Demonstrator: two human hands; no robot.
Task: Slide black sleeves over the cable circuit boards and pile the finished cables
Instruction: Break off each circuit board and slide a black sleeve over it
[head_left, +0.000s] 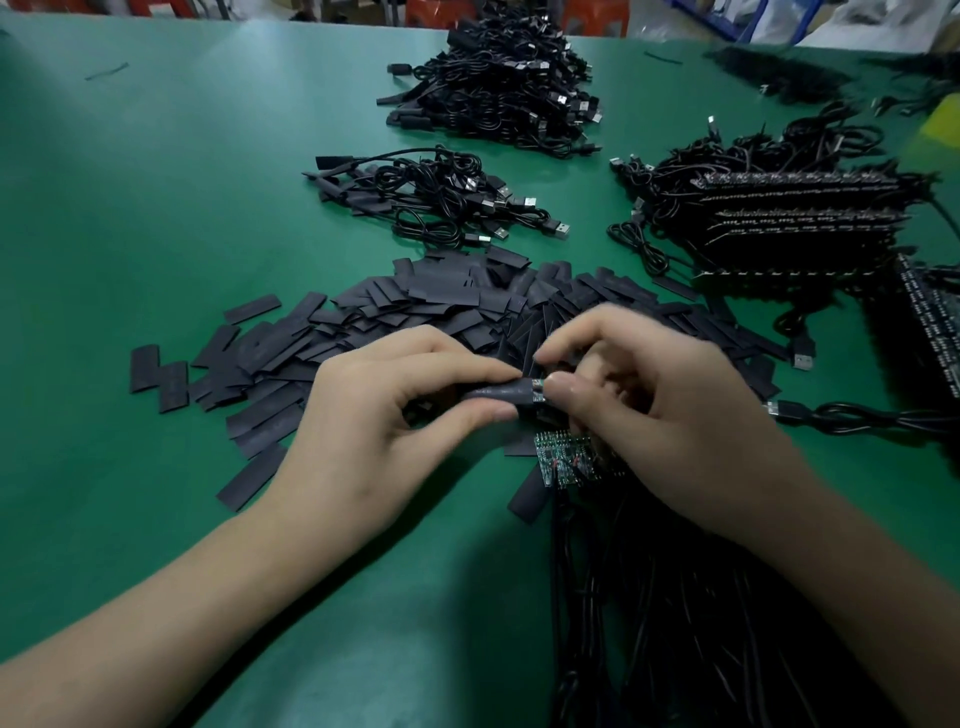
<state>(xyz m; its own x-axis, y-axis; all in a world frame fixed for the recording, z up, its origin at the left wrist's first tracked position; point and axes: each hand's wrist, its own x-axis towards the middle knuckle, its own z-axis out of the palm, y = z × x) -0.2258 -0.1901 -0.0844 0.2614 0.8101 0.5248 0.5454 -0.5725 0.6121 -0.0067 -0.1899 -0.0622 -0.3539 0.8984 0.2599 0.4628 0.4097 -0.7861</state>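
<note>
Mid-frame, a black sleeve (496, 391) is pinched in the grip of the left hand (384, 415), its board tip (538, 399) by the right hand (675, 415). Loose sleeves (415, 312) are heaped behind; bare boards (563, 460) are half hidden underneath.

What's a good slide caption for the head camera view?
The left hand and right hand fit a black sleeve onto a circuit board over a heap of loose sleeves, finished cables piled behind.
</note>
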